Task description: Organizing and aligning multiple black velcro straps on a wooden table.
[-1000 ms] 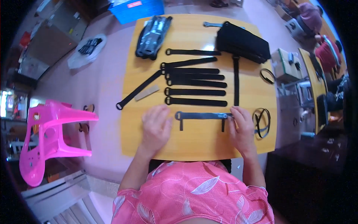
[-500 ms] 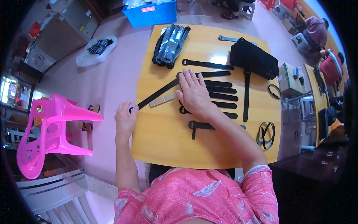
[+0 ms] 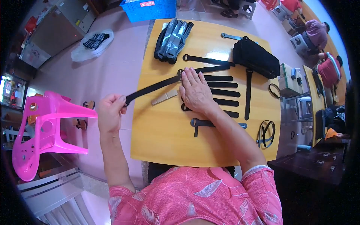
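Note:
My left hand [image 3: 111, 112], off the table's left edge, pinches the end of a black strap [image 3: 153, 87]. The strap runs taut up to the fingertips of my right hand [image 3: 196, 90]. That hand lies flat, fingers stretched out, pressing on a row of several black straps [image 3: 228, 93] with rounded ends; it hides their middles. A light tan flat strip [image 3: 165, 98] lies under the taut strap. Closer to me is another black strap [image 3: 204, 122] with a looped end and a short piece hanging from it. Beyond the row lies a strap with a ring end [image 3: 208, 60].
On the yellow table [image 3: 168, 146] sit a bundle of grey-black straps [image 3: 173, 41], a thick black stack [image 3: 256, 57], an upright-lying strap [image 3: 248, 95] and a looped cord [image 3: 267, 134]. A pink stool [image 3: 52, 127] stands left, a blue crate [image 3: 148, 10] behind. People sit at right.
My left hand has moved left and slightly up, drawing the strap's end out past the table edge. My right hand stays flat in place on the straps.

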`<state>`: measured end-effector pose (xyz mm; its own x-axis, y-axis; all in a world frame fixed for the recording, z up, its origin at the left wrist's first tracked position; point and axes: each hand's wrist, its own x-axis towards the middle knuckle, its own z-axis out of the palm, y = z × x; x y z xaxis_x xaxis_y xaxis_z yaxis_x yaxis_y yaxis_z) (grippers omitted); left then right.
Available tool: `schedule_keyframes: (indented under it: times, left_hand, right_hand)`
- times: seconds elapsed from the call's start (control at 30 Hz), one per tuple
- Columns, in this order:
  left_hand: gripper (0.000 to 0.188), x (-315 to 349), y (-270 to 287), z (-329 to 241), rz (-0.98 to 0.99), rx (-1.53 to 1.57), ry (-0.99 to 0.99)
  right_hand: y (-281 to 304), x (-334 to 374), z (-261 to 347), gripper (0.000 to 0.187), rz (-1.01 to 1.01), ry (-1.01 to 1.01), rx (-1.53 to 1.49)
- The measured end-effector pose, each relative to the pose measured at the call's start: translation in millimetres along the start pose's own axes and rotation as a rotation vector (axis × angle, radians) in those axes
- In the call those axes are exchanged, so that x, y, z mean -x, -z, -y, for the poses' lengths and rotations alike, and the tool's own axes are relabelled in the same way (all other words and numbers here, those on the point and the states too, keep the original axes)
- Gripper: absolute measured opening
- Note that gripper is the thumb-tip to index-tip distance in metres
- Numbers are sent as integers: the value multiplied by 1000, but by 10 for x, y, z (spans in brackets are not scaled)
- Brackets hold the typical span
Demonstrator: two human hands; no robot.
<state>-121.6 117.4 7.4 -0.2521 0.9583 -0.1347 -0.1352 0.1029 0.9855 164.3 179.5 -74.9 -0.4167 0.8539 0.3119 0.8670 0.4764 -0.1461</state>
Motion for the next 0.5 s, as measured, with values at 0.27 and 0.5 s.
schedule_keyframes:
  times: [0.27, 0.5]
  left_hand:
    - [9, 481, 380, -1108, -333, 152, -448]
    - [10, 962, 596, -423, -46, 115, -294]
  right_hand:
    - [65, 8, -14, 58, 109, -81, -16]
    - [389, -156, -51, 54, 300, -97, -337]
